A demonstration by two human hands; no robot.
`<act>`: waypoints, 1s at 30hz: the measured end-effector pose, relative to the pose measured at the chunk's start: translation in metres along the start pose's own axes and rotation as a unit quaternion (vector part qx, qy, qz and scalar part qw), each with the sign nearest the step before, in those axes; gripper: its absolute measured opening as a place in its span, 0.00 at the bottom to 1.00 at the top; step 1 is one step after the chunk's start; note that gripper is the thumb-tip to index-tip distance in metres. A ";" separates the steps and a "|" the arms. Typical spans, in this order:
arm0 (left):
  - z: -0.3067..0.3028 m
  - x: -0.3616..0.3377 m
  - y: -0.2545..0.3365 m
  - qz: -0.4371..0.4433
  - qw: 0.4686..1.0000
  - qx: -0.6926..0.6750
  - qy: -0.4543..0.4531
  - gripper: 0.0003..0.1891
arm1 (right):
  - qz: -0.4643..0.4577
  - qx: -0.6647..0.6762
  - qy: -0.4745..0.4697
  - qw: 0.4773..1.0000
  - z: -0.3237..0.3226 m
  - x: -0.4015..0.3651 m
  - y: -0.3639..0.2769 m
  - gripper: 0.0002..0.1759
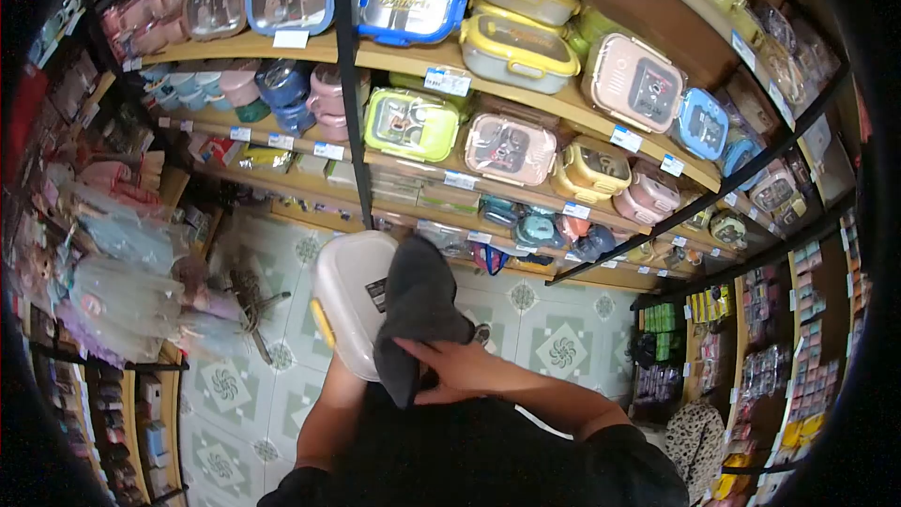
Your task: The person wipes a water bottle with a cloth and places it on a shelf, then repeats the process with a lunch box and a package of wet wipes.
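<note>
Lunch box is held in mid-air at the chest, facing the shelves. Its long axis points away toward them, yellow latch on the left. Right hand grips the grey cloth draped over the box. Left hand is hidden beneath; grip cannot be told.

A white box, probably a lunch box, tilts on edge, half covered by a dark grey cloth.
</note>
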State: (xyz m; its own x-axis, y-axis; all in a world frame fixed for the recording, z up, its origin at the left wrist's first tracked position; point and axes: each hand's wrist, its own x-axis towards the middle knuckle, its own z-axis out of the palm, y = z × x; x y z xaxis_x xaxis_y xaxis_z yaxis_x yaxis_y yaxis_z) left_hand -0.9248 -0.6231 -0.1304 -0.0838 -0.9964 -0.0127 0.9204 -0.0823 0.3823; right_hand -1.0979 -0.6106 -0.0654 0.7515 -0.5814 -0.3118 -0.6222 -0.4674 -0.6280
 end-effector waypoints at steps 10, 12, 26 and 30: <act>0.035 0.040 -0.020 0.016 0.998 0.065 0.013 0.27 | -0.001 0.117 0.351 0.929 -0.002 -0.012 0.053 0.49; 0.029 0.045 -0.024 -0.013 0.994 0.033 0.107 0.24 | -0.106 0.474 0.405 0.775 -0.009 0.001 0.061 0.49; 0.051 0.125 -0.062 -0.024 0.974 0.218 0.061 0.31 | 0.006 0.578 0.436 0.690 -0.025 -0.047 0.219 0.24; 0.141 0.182 -0.040 0.011 0.977 0.207 0.053 0.33 | 0.097 0.661 0.463 0.583 -0.004 -0.071 0.273 0.14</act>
State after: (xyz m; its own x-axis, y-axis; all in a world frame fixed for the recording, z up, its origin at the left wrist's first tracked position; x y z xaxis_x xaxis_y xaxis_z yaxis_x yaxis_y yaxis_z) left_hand -1.0312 -0.7981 -0.0179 -0.0056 -0.9961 -0.0882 0.6857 -0.0680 0.7247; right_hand -1.3222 -0.6992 -0.2117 -0.1256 -0.9338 -0.3351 0.4970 0.2331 -0.8359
